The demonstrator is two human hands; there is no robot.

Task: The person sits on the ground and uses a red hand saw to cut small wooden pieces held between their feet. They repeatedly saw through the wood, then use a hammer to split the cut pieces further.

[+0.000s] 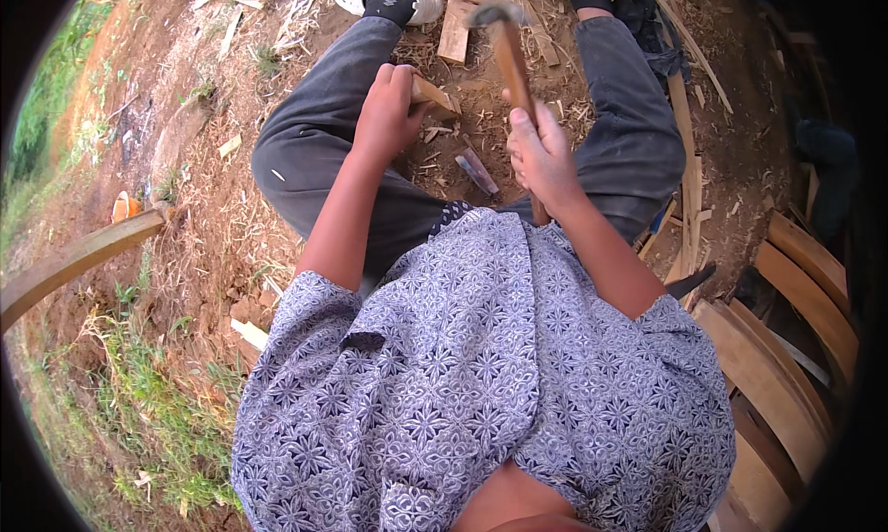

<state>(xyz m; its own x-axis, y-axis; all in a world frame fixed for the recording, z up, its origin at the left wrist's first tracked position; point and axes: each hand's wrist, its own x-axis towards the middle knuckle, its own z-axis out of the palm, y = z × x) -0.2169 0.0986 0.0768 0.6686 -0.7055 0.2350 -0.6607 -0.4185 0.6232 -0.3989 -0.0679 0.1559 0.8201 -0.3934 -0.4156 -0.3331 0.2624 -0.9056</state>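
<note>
My left hand is closed around a short, light-coloured wooden block, held low between my knees. My right hand grips the wooden handle of a hammer. The hammer stands nearly upright, its metal head pointing away from me, apart from the block. On the ground between my thighs lies a small flat piece, greyish and reddish; its kind I cannot make out. A short wooden board lies beyond the block, between my shoes.
Wood chips and shavings cover the brown soil. Stacked boards lie at the right, with long wooden strips beside my right leg. A beam juts in from the left near an orange object. Grass grows at lower left.
</note>
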